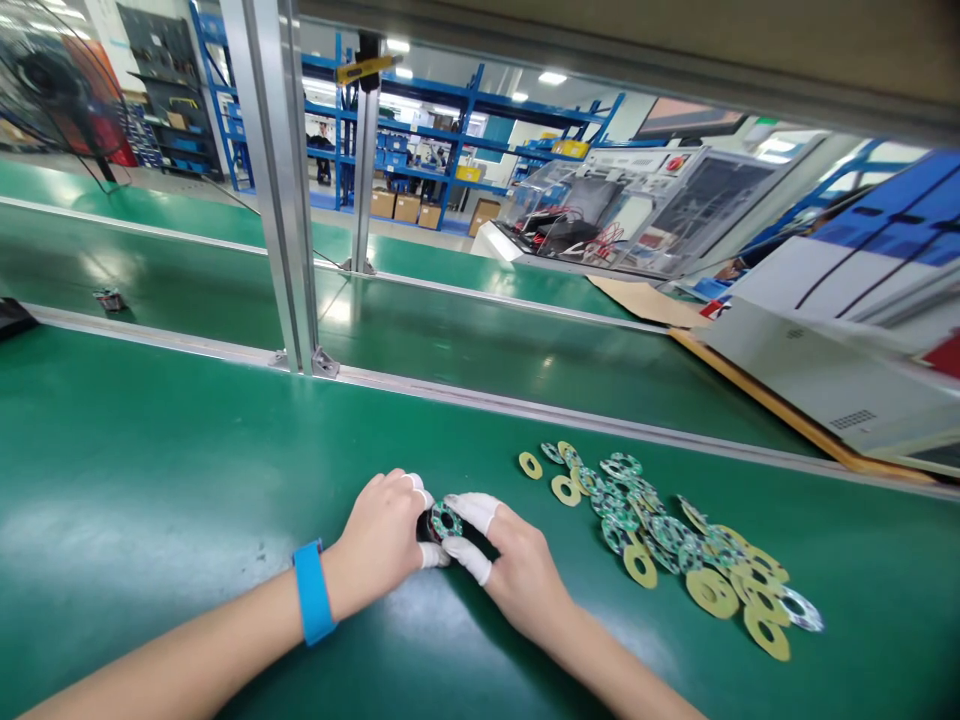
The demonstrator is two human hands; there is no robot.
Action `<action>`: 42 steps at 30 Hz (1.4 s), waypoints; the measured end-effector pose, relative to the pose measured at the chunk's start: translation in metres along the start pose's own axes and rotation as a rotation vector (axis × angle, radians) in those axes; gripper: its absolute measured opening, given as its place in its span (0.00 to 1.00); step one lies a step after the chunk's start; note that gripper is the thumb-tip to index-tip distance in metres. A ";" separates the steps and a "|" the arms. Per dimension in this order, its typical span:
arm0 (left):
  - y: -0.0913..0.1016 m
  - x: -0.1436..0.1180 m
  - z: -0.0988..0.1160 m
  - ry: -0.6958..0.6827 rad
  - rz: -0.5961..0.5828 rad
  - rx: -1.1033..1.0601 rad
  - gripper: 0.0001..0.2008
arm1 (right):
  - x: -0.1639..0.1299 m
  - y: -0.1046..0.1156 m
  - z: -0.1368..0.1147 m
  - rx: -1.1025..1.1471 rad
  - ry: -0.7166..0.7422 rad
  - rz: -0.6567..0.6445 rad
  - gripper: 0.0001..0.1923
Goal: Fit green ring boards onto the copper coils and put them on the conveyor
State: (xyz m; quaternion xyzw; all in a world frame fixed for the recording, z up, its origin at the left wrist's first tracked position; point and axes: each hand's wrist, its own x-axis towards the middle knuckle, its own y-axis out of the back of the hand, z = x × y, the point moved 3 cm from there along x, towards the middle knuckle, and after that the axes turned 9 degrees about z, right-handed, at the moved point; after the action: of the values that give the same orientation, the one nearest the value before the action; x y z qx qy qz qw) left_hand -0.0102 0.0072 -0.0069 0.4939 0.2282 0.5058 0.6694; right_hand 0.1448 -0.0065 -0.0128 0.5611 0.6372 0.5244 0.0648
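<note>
Green matting covers the table (150,480), and both hands meet near its front edge. The left hand (382,540) and the right hand (517,570) together grasp a small black part (429,527), fingertips in white finger covers (472,510) closed around it. A round green-and-white ring (447,520) sits on top of that part, between the two thumbs. The left wrist wears a blue band (313,592). Just to the right of the hands lies a loose spread of rings (675,540), some green-patterned, some plain yellow, overlapping one another on the table.
</note>
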 end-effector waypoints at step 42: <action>0.001 0.002 -0.001 -0.001 -0.007 0.017 0.17 | 0.016 0.003 -0.003 0.381 -0.340 -0.213 0.21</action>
State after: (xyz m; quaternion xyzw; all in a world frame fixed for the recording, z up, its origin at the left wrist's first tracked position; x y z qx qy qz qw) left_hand -0.0104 0.0098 -0.0058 0.4993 0.2337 0.5012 0.6670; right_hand 0.1393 0.0035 -0.0009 0.5729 0.7597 0.2837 0.1189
